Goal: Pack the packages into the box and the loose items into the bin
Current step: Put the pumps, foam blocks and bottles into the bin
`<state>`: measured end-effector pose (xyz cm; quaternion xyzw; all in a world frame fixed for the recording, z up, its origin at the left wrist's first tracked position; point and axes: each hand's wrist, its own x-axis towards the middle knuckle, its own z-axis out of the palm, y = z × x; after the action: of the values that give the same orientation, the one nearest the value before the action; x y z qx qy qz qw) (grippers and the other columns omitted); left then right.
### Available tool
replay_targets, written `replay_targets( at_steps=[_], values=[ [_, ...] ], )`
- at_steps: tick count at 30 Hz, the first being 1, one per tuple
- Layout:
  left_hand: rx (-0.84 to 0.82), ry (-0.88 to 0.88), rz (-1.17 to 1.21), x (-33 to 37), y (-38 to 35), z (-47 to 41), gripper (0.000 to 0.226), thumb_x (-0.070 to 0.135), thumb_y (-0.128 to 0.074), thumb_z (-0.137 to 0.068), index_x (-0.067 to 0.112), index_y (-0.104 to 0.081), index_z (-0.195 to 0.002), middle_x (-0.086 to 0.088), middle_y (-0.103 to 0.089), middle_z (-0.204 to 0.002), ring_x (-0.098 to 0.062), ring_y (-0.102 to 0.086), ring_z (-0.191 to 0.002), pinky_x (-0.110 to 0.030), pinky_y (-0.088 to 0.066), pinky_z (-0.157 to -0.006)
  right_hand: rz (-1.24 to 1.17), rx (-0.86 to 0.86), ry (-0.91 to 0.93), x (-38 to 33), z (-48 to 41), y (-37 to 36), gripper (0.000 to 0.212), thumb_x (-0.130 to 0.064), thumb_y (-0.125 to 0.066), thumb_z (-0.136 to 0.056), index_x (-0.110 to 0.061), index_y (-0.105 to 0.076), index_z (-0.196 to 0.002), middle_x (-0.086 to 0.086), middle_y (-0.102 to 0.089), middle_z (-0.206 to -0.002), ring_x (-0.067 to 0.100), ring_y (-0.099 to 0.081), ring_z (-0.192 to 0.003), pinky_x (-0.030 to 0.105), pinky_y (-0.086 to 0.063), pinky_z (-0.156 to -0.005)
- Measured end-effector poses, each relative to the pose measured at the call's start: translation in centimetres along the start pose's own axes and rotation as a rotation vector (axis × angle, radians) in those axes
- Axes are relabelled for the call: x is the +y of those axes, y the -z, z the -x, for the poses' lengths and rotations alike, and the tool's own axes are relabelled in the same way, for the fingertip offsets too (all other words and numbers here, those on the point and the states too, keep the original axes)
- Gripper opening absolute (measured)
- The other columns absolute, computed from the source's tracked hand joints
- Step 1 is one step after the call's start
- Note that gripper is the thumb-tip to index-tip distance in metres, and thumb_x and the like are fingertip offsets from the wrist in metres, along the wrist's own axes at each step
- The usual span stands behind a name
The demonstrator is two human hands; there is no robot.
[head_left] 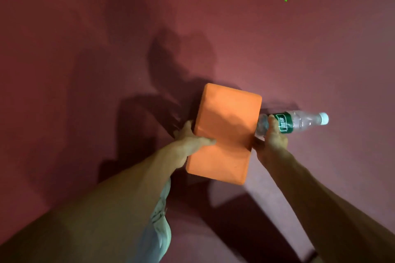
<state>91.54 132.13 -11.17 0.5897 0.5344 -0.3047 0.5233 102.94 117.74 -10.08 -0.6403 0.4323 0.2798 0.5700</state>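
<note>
An orange foam block (226, 132) is held above the dark red floor at the centre of the head view. My left hand (190, 141) grips its left edge, thumb on the top face and fingers underneath. My right hand (272, 141) grips a clear plastic bottle (299, 121) with a green label and a white cap that points right. The bottle's base is hidden behind the block's right edge. Neither a box nor a bin shows in this view.
Dark red carpet (277, 38) fills the view, crossed by shadows of my arms. A pale grey trouser leg (158, 226) shows at the bottom between my forearms. A small green light dot (286, 0) lies far up right.
</note>
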Motion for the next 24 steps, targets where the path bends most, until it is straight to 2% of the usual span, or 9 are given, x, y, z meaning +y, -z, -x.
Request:
replay_targets(
  at_steps=[3, 6, 9, 12, 14, 15, 16, 19, 24],
  values=[
    [-0.006, 0.044, 0.111, 0.6, -0.1, 2.7, 0.093, 0.044, -0.084, -0.034, 0.044, -0.037, -0.113, 0.001, -0.052, -0.126, -0.021, -0.055, -0.11, -0.041, -0.048, -0.093, 0.006, -0.047, 0.014, -2.2, 2.8, 1.8, 0.019, -0.031, -0.056, -0.092, -0.017, -0.053, -0.08, 0.004, -0.059, -0.079, 0.026, -0.06, -0.067, 0.042, -0.052, -0.067],
    [-0.051, 0.029, 0.171, 1.9, 1.1, 7.3, 0.089, 0.027, -0.089, -0.049, 0.035, -0.033, -0.118, 0.004, -0.056, -0.119, -0.019, -0.055, -0.107, -0.035, -0.044, -0.079, 0.017, -0.069, 0.014, -4.7, 6.8, 3.8, 0.016, -0.028, -0.057, -0.09, -0.015, -0.055, -0.081, 0.005, -0.06, -0.078, 0.027, -0.062, -0.067, 0.043, -0.052, -0.069],
    [-0.017, -0.064, 0.123, 4.6, 3.1, 13.6, 0.09, 0.019, -0.09, -0.055, 0.024, -0.032, -0.124, 0.006, -0.05, -0.111, -0.017, -0.052, -0.099, -0.029, -0.042, -0.071, -0.008, -0.046, 0.008, -7.5, 12.4, 5.0, 0.017, -0.028, -0.06, -0.088, -0.015, -0.053, -0.08, 0.004, -0.059, -0.077, 0.024, -0.061, -0.068, 0.039, -0.051, -0.064],
    [0.017, -0.168, 0.091, 7.5, 5.5, 19.6, 0.091, 0.02, -0.091, -0.052, 0.019, -0.038, -0.125, 0.007, -0.051, -0.108, -0.013, -0.053, -0.098, -0.026, -0.043, -0.08, -0.036, 0.003, 0.033, -10.5, 18.4, 5.8, 0.02, -0.031, -0.063, -0.087, -0.014, -0.052, -0.088, 0.005, -0.061, -0.087, 0.026, -0.063, -0.079, 0.041, -0.055, -0.067],
    [0.04, -0.205, 0.08, 8.6, 7.0, 23.1, 0.084, 0.026, -0.093, -0.045, 0.018, -0.052, -0.118, 0.006, -0.062, -0.108, -0.012, -0.061, -0.097, -0.026, -0.049, -0.081, -0.04, 0.035, 0.047, -12.0, 22.4, 6.6, 0.035, -0.036, -0.066, -0.084, -0.014, -0.05, -0.105, 0.008, -0.06, -0.105, 0.029, -0.062, -0.096, 0.047, -0.055, -0.079],
    [0.072, -0.209, 0.084, 9.0, 7.8, 25.1, 0.081, 0.029, -0.093, -0.042, 0.017, -0.057, -0.114, 0.005, -0.066, -0.107, -0.014, -0.064, -0.096, -0.027, -0.051, -0.081, -0.032, 0.049, 0.051, -12.6, 24.5, 7.3, 0.038, -0.038, -0.066, -0.083, -0.014, -0.05, -0.107, 0.01, -0.06, -0.112, 0.03, -0.061, -0.102, 0.047, -0.053, -0.085],
    [0.113, -0.207, 0.095, 9.4, 8.5, 27.2, 0.08, 0.03, -0.092, -0.042, 0.017, -0.059, -0.114, 0.003, -0.066, -0.109, -0.017, -0.064, -0.096, -0.029, -0.052, -0.083, -0.026, 0.052, 0.05, -13.0, 26.9, 7.9, 0.033, -0.039, -0.067, -0.082, -0.015, -0.053, -0.101, 0.01, -0.06, -0.113, 0.029, -0.06, -0.106, 0.047, -0.051, -0.091],
    [0.215, -0.236, 0.095, 10.3, 10.7, 33.4, 0.084, 0.034, -0.091, -0.046, 0.015, -0.052, -0.118, -0.004, -0.062, -0.119, -0.023, -0.062, -0.105, -0.036, -0.05, -0.094, -0.032, 0.072, 0.037, -13.5, 34.1, 10.4, 0.023, -0.036, -0.068, -0.082, -0.019, -0.053, -0.078, 0.006, -0.062, -0.096, 0.026, -0.062, -0.096, 0.042, -0.046, -0.097],
    [0.244, -0.409, -0.02, 10.9, 11.1, 44.0, 0.09, 0.034, -0.091, -0.046, 0.016, -0.05, -0.124, -0.009, -0.055, -0.124, -0.027, -0.056, -0.114, -0.039, -0.047, -0.098, -0.09, 0.034, 0.063, -13.5, 45.7, 17.5, 0.017, -0.034, -0.067, -0.084, -0.02, -0.059, -0.083, 0.001, -0.065, -0.088, 0.018, -0.061, -0.086, 0.039, -0.046, -0.09]
  ],
)
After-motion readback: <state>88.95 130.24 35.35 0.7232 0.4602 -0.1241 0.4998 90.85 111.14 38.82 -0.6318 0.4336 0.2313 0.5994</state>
